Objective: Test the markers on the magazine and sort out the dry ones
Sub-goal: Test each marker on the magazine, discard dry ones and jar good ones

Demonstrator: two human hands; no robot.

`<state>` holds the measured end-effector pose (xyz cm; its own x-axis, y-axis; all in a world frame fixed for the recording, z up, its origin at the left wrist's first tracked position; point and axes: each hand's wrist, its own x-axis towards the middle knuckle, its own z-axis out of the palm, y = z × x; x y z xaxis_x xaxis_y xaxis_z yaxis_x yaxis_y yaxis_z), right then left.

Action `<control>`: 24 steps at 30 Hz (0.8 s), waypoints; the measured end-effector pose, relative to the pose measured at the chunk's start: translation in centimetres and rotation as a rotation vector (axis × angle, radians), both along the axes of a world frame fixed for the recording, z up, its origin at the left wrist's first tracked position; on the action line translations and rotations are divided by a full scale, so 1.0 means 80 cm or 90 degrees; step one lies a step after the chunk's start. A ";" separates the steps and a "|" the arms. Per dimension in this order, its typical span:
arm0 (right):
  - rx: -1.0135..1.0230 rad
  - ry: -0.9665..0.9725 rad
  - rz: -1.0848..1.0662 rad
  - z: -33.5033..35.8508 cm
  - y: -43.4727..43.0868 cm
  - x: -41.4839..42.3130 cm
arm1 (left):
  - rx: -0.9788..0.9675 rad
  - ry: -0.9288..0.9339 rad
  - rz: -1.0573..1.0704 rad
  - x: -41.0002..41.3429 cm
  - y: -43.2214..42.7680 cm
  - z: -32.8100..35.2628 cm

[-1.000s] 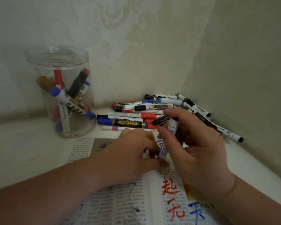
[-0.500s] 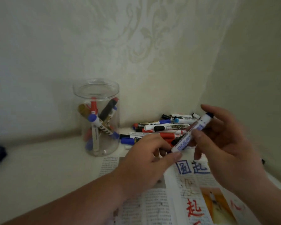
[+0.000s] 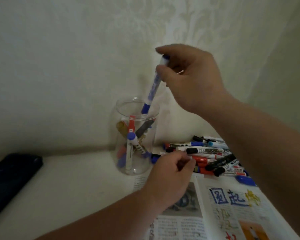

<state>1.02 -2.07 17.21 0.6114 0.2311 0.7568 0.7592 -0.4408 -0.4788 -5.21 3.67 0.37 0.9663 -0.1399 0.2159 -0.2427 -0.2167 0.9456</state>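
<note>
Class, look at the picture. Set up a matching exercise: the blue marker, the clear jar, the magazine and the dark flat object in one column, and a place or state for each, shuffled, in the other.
Column A
1 blue marker
2 clear jar
3 magazine
4 dark flat object

Column B
a lies at the table's left edge
b held by the right hand, lower end at the jar's mouth
c lies open, characters written on it
d stands upright, markers inside

Pairs: 1-b, 2-d, 3-c, 4-a
</note>
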 end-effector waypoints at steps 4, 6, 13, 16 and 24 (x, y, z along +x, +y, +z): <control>-0.289 0.111 -0.023 -0.024 0.007 0.006 | 0.009 -0.021 -0.008 -0.001 0.000 -0.001; -0.343 0.127 -0.016 -0.035 0.000 0.001 | 0.007 -0.026 -0.007 -0.001 -0.001 -0.003; -0.146 0.191 -0.186 -0.075 -0.099 -0.010 | -0.048 -0.042 0.065 0.009 -0.001 -0.009; -0.423 0.315 -0.246 -0.113 -0.137 -0.017 | -0.125 -0.050 0.092 0.013 -0.001 -0.010; -0.685 0.303 -0.186 -0.156 -0.125 -0.021 | -0.118 -0.069 0.121 0.017 -0.004 -0.017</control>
<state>-0.64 -12.10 4.73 0.9103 0.4107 -0.0525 0.4127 -0.9103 0.0340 -3.85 3.31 -0.95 0.9413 0.0937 0.3242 -0.3158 -0.0942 0.9441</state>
